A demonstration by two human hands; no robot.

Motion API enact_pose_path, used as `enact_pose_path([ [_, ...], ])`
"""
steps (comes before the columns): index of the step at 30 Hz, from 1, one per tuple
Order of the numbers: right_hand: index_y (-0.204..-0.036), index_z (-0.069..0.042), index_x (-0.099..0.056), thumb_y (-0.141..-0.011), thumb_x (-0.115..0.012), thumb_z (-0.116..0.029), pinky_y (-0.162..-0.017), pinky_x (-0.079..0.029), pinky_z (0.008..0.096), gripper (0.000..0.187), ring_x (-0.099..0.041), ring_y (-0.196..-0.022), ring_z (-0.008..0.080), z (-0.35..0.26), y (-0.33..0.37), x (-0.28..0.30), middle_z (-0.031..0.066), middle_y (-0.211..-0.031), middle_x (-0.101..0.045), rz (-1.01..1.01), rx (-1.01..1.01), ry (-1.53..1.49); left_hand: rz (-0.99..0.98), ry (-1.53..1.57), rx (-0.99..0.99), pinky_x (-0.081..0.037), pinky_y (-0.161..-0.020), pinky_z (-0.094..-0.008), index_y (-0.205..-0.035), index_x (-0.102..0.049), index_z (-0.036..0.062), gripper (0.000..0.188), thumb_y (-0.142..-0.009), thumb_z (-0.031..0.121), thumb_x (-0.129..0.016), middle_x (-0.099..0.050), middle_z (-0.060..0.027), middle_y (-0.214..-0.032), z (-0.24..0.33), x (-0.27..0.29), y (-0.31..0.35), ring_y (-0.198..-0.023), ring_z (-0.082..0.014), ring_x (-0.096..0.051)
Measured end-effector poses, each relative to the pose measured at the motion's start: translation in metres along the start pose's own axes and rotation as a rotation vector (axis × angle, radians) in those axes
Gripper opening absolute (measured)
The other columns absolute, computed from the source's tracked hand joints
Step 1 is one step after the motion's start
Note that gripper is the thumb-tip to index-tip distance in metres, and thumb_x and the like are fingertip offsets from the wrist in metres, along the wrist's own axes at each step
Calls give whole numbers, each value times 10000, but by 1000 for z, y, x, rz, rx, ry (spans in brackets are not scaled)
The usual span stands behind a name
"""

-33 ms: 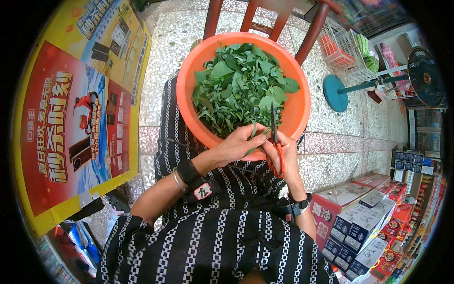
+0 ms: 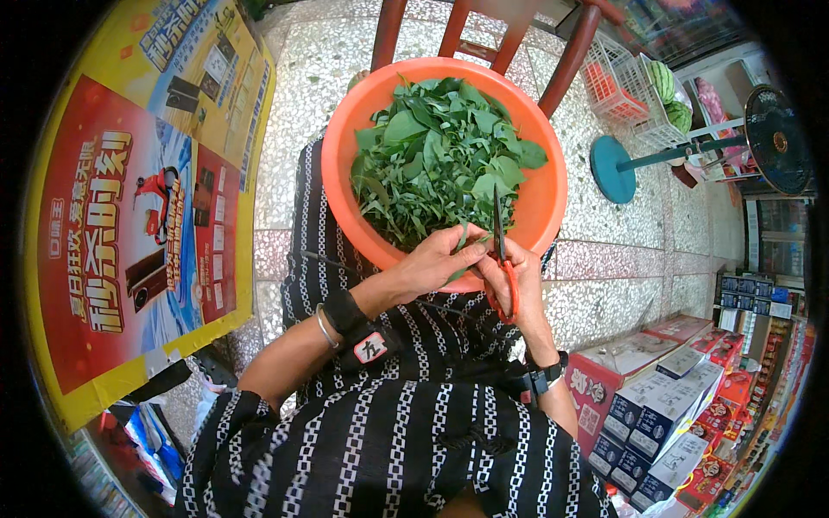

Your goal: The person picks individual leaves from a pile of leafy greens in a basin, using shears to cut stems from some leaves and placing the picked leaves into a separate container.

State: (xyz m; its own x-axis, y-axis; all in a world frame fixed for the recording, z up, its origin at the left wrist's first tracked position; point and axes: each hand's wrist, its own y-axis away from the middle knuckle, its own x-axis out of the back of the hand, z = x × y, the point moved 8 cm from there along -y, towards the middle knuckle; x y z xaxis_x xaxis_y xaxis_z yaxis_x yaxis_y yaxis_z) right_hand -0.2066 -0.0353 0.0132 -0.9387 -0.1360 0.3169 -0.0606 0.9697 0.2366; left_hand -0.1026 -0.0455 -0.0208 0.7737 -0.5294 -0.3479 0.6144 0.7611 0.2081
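Note:
On my lap rests an orange plastic basin (image 2: pixel 338 186), with a heap of green leaves and cut-up leafy stems (image 2: pixel 423 147) inside. My left hand (image 2: pixel 430 266) is at the near rim, its fingers closed in a pinch; bits of a green leaf (image 2: pixel 464 236) stick out between them. Close beside it, my right hand (image 2: pixel 525 289) grips red-handled scissors (image 2: pixel 509 292). Their dark blades point away from me over the near right of the heap and look nearly closed. The two hands almost touch, so the leaf between them is partly hidden.
Beyond the basin stands a reddish wooden chair (image 2: pixel 509 39). To the right are a green-based stand fan (image 2: pixel 613 170), white baskets (image 2: pixel 613 82), one with watermelons (image 2: pixel 663 82), and stacked dark blue boxes (image 2: pixel 648 427). A yellow-edged poster board (image 2: pixel 138 216) fills the left side.
Almost nothing differs. The scissors in my right hand have shifted very slightly to the left; my left hand keeps its place.

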Motion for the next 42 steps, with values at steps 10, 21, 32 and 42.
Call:
enact_pose_path([
  [10,-860,22,-582,-892,-580,-65,-456,-452,191,93,-574,-517,76,-1,0,-7,29,-614,-594,-56,-77,-269,-182,434,102,-457,-687,-186,-1170,-476,46,369,-1007,352,-350,-560,5,-912,-3,-13,9,-798,-50,-537],
  [21,-844,-9,-596,-906,-595,-157,-406,-352,175,160,-496,-458,41,9,-1,-6,12,-557,-576,-27,-118,-345,65,296,189,-461,-710,-221,-1143,-464,12,241,-985,182,-399,-581,-42,-848,-18,-1,12,-779,-97,-559],
  [32,-795,-17,-598,-879,-642,-175,-384,-339,198,184,-455,-420,41,17,-5,9,-19,-516,-511,91,-81,-165,-174,222,53,-456,-890,-294,-1248,-373,-35,359,-903,4,-464,-551,-99,-1141,-10,-7,10,-1007,-154,-570],
  [42,-787,-28,-599,-875,-647,-162,-374,-299,209,167,-392,-412,26,2,-1,28,-54,-510,-462,255,19,-99,282,-979,-514,-442,-883,-404,-1135,-559,-25,306,-883,150,-556,-599,-201,-1080,76,34,14,-1003,-335,-581],
])
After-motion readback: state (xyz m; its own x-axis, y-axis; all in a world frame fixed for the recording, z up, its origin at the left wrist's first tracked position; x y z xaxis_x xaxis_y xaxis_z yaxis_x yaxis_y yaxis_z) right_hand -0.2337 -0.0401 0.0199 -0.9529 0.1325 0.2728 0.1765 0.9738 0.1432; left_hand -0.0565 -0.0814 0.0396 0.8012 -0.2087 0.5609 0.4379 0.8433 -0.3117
